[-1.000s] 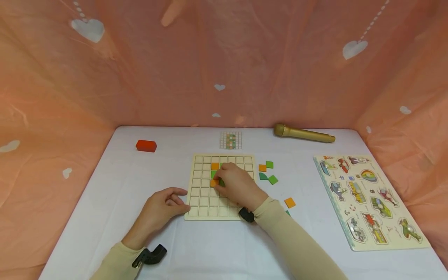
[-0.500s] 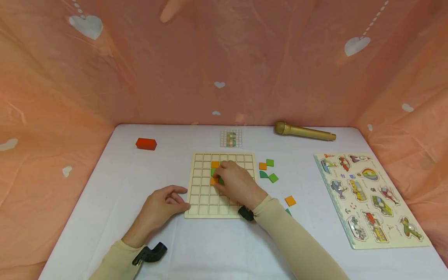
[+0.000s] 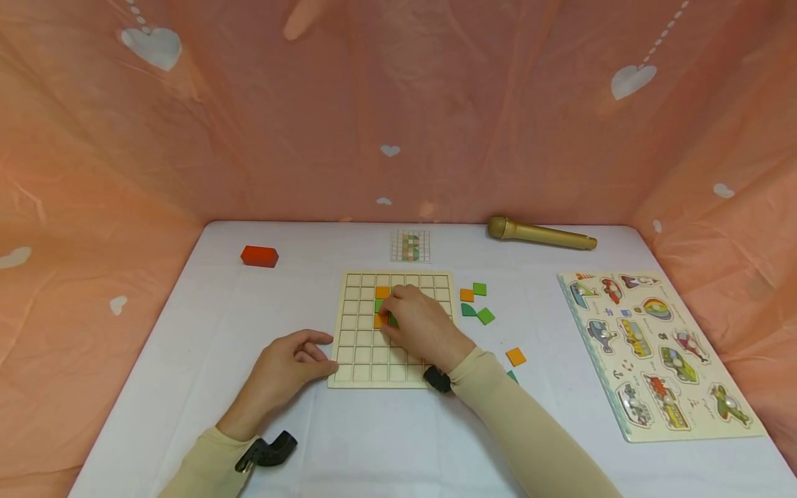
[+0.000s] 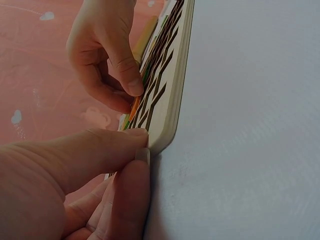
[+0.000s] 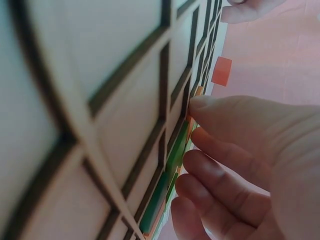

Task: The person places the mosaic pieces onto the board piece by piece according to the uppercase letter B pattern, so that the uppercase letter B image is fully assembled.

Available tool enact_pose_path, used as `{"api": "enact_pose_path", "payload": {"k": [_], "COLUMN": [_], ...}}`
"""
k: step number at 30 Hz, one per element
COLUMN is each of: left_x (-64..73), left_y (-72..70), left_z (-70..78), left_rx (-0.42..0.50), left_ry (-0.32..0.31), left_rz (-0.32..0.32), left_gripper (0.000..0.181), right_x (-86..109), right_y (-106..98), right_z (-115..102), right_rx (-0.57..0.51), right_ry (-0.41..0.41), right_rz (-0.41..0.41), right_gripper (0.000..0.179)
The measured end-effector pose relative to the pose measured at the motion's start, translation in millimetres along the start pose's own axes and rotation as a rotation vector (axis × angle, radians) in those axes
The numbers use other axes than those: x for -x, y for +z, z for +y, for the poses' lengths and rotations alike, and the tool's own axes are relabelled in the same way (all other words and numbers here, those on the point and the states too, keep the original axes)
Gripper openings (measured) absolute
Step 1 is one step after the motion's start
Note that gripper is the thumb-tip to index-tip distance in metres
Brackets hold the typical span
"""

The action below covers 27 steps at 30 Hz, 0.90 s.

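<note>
A pale wooden grid board [image 3: 355,373] lies mid-table with several orange and green tiles set in its upper middle. My right hand [image 3: 426,328] is over it, thumb and index finger pinching an orange square tile [image 3: 378,321] in the third row. In the right wrist view the thumb tip presses beside this tile [image 5: 188,127], with green tiles [image 5: 176,150] lined up close by. At the board's left edge, near the front corner, my left hand [image 3: 283,366] rests its thumb and index fingertip against the rim. Its other fingers are bent.
Loose orange and green tiles [image 3: 486,316] lie right of the board. Behind it is a small pattern card [image 3: 411,246], with a gold toy microphone [image 3: 542,235] to the right. A red block [image 3: 259,256] sits at back left, a picture puzzle [image 3: 660,360] far right.
The head view has shifted very slightly, so the table sits a little higher in the picture. Both hands keep their places on the board.
</note>
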<state>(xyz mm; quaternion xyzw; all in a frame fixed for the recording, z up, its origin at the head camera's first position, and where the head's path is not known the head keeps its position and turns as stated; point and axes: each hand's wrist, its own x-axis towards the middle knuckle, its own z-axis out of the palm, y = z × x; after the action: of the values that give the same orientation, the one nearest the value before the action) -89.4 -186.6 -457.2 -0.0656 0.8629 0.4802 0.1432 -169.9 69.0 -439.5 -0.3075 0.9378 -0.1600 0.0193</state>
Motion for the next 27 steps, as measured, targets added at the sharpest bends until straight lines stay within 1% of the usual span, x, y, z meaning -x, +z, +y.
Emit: {"api": "enact_pose_path", "payload": {"k": [8, 16, 19, 22, 24, 27], "left_x": [1.1, -0.2, -0.7, -0.9, -0.4, 0.3], "left_y": [0.2, -0.3, 0.5, 1.8, 2.2, 1.4], "left_z": [0.2, 0.9, 1.2, 0.9, 0.8, 0.7], "left_rx": [0.001, 0.0, 0.001, 0.003, 0.004, -0.007], "left_ry": [0.008, 0.015, 0.009, -0.001, -0.009, -0.011], "left_rz": [0.004, 0.009, 0.01, 0.009, 0.007, 0.008], "left_gripper": [0.05, 0.05, 0.05, 0.051, 0.051, 0.051], "right_x": [0.9, 1.7, 3.7, 7.9, 12.1, 21.7], "right_y": [-0.4, -5.5, -10.6, -16.3, -20.2, -27.8], "right_z": [-1.1, 2.4, 7.9, 16.5, 23.7, 35.4], "right_rx": [-0.002, -0.029, -0.048, -0.048, -0.044, -0.067], "right_ry": [0.013, 0.007, 0.025, 0.06, 0.078, 0.127], "right_rz": [-0.02, -0.013, -0.012, -0.002, 0.008, 0.014], "right_gripper": [0.016, 0.016, 0.017, 0.018, 0.018, 0.02]}}
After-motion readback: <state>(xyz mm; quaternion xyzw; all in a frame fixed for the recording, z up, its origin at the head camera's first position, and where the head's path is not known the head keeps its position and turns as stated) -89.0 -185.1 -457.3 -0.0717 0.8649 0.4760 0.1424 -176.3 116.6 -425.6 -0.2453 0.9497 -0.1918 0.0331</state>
